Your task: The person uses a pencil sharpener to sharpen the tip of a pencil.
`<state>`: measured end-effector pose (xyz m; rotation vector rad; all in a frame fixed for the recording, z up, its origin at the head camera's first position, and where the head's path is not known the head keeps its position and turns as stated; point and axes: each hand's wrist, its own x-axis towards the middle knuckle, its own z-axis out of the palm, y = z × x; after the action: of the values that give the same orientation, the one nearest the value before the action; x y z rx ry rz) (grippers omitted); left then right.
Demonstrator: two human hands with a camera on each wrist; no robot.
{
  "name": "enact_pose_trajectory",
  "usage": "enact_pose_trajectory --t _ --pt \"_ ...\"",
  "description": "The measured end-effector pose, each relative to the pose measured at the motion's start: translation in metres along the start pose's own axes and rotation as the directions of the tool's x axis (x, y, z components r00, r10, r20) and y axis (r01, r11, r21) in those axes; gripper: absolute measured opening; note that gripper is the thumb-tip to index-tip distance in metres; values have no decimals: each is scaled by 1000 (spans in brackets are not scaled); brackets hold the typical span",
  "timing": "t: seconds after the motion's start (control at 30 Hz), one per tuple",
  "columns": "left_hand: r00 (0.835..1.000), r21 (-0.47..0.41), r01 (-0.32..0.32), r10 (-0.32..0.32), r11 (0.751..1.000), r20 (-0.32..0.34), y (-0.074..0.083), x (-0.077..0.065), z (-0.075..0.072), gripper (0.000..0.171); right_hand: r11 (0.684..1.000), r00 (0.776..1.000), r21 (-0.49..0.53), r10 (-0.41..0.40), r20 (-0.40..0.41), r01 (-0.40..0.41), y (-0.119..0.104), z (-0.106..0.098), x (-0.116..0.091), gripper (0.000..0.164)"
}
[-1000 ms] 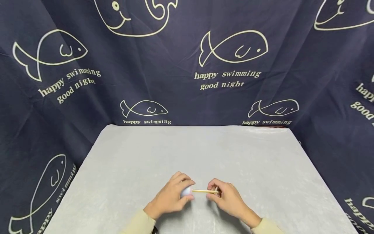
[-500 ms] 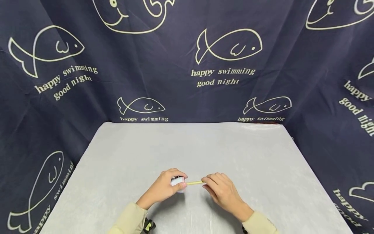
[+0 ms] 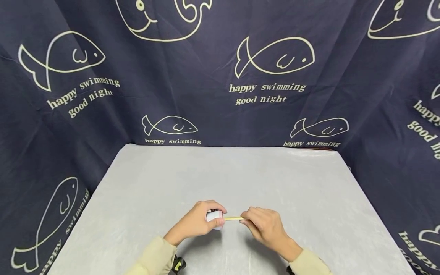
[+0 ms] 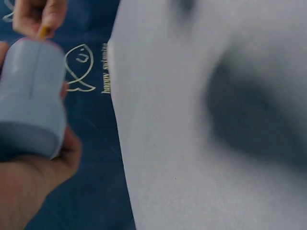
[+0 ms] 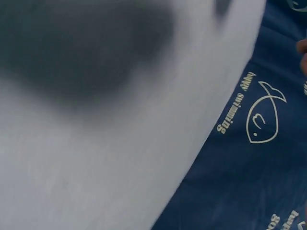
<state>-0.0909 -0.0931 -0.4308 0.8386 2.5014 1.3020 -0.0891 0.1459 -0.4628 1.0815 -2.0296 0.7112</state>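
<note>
My left hand [image 3: 196,221] grips a light-blue pencil sharpener [image 3: 214,216] with a pinkish end. In the left wrist view the sharpener [image 4: 33,91] appears large, a rounded body that flares wider toward the near end. A thin yellow pencil [image 3: 233,219] runs from its pinkish end across to my right hand [image 3: 269,227]. The thumb and fingers of that hand pinch the pencil and hide its far end. Both hands are held over the table, with shadows below them. Only a sliver of fingers [image 5: 303,52] shows at the right wrist view's edge.
A pale grey cloth covers the table [image 3: 227,175]. Dark blue curtains [image 3: 213,76] with fish drawings and lettering hang behind it and along both sides. Dark wrist gear [image 3: 177,264] shows below the left sleeve.
My right hand has rolled over, its back now facing up, and its fingers cover more of the pencil. The left hand has tilted the sharpener slightly. The head view shifted a little.
</note>
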Motion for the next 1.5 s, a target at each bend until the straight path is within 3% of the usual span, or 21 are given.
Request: enact_pose_trajectory --t 0.1,0.17,0.2,0.27,0.33,0.37,0.4,0.43,0.5,0.57,0.67,0.73,0.8,0.87,1.0,1.2,1.27,1.37,1.4,1.43,1.5 --pt "988 134 -102 117 986 -105 -3 0 7 26 983 984 86 152 97 -160 -2 -4 3 9" --pt "961 254 -182 226 950 -156 -7 -1 14 31 931 930 165 283 234 -325 -2 -7 3 11" --pt "945 316 -218 281 923 -169 -10 -2 18 32 879 880 218 344 327 -424 -2 -8 3 11" --pt "905 448 -284 391 848 -166 -15 -3 25 35 701 739 326 425 524 -634 1 -9 0 9" --pt "878 541 -328 461 774 -128 -18 -3 29 36 473 595 391 429 680 -789 5 -9 -4 17" --pt "869 576 -345 484 741 -103 -19 -3 30 36 376 543 406 411 732 -833 7 -8 -7 20" --pt "863 596 -358 498 719 -82 -21 -3 31 36 306 508 412 390 768 -858 8 -7 -9 22" --pt "862 607 -365 503 705 -66 -22 -3 31 36 275 492 413 373 787 -868 9 -6 -10 24" --pt "865 612 -365 499 701 -55 -25 -2 29 36 330 509 401 376 774 -854 10 -4 -11 23" --pt "877 603 -343 476 721 -71 -26 -2 29 36 471 570 369 415 709 -801 8 -3 -13 18" --pt "902 554 -279 411 785 -129 -27 -2 26 37 760 749 241 437 499 -604 4 0 -13 17" --pt "928 483 -216 332 849 -168 -26 -2 24 36 903 869 107 360 339 -415 4 3 -13 17" --pt "954 370 -146 229 918 -192 -22 -1 20 34 970 950 -30 242 199 -241 6 6 -12 10" --pt "973 250 -78 129 965 -193 -19 1 16 31 986 985 -124 128 114 -113 9 8 -12 16" --pt "989 101 8 7 995 -149 -13 5 9 29 982 1000 -191 -3 31 9 14 10 -10 32" --pt "997 -27 29 -30 999 -72 -9 8 9 24 958 985 -261 -145 -90 117 16 11 -6 32" --pt "997 -21 7 -8 1000 -71 -8 7 11 23 972 989 -213 -116 -87 95 13 9 -5 30" --pt "988 108 -91 104 990 -116 -8 4 15 26 994 992 -1 111 59 -112 7 4 -6 16" --pt "977 185 -139 165 973 -132 -9 3 17 28 970 965 79 219 142 -231 4 1 -6 12" --pt "964 264 -184 227 947 -141 -9 3 20 31 921 916 145 322 238 -361 3 -2 -7 10" --pt "924 422 -267 354 866 -142 -12 2 25 34 779 777 216 470 419 -588 1 -7 -7 7"
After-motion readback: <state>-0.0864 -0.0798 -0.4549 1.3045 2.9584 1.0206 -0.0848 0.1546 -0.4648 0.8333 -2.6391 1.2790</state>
